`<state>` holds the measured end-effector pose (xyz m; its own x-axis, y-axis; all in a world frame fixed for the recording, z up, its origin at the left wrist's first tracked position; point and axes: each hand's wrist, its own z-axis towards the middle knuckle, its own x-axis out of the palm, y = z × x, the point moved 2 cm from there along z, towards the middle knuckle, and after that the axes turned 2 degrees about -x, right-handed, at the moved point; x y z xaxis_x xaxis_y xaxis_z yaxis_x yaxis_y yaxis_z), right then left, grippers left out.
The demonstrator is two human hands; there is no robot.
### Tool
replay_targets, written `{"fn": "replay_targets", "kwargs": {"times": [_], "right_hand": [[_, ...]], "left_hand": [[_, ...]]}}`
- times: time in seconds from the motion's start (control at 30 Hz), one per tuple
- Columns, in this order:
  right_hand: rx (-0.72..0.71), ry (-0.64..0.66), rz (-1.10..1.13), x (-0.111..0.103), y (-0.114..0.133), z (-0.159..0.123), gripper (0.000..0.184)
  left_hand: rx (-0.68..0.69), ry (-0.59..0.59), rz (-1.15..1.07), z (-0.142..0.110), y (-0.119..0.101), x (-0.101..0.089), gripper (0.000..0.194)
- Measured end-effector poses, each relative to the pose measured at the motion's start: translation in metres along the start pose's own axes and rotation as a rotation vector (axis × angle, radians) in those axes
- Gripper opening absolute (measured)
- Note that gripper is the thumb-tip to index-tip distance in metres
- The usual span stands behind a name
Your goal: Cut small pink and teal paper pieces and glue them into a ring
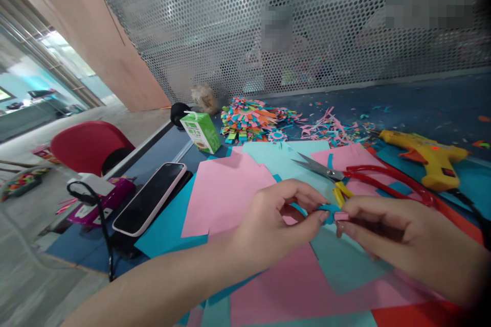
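Note:
My left hand (286,214) pinches a small strip of blue paper (327,210) between thumb and fingertips. Close against it, my right hand (387,230) grips a narrow pink paper strip (341,216) that meets the blue one. Both hands hover over layered sheets of coloured paper, among them a pink sheet (226,189). Just beyond my fingers lie red-handled scissors (383,179), blades apart and pointing left. A small yellow piece (341,193) shows behind the fingertips; its kind is not clear. Farther right rests a yellow glue gun (425,156) with a red light on.
A heap of fringed paper flowers (249,117) and pink paper shreds (326,125) lie toward the perforated metal screen (215,25). At left are a green drink carton (201,132), a phone (151,199), a purple box (103,204) with a black cable, and a red chair (90,145).

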<state>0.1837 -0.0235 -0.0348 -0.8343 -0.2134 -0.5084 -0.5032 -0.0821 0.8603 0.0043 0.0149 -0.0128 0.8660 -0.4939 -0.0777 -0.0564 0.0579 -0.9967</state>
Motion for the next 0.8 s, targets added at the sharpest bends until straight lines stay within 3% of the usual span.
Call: {"fn": "replay_targets", "kwargs": {"times": [0.27, 0.5, 0.6, 0.7, 0.8], "right_hand": [[-0.094, 0.035, -0.072, -0.0038, -0.0049, 0.0005, 0.033], [-0.155, -0.071, -0.066, -0.0014, 0.0005, 0.0016, 0.024], [-0.119, -0.078, -0.055, 0.0016, -0.0002, 0.0010, 0.028], [-0.074, -0.208, -0.076, 0.0023, -0.0018, -0.0011, 0.038], [-0.066, -0.248, -0.098, 0.0022, -0.0021, -0.0024, 0.045]], "left_hand": [[-0.015, 0.014, 0.029, 0.0004, 0.0020, -0.0010, 0.012], [-0.109, 0.032, -0.093, 0.0009, 0.0028, 0.0027, 0.016], [-0.147, 0.044, -0.147, 0.0003, 0.0024, 0.0038, 0.016], [-0.161, 0.050, -0.176, 0.0001, 0.0016, 0.0038, 0.016], [-0.170, 0.039, -0.208, 0.0011, 0.0008, 0.0031, 0.014]]}}
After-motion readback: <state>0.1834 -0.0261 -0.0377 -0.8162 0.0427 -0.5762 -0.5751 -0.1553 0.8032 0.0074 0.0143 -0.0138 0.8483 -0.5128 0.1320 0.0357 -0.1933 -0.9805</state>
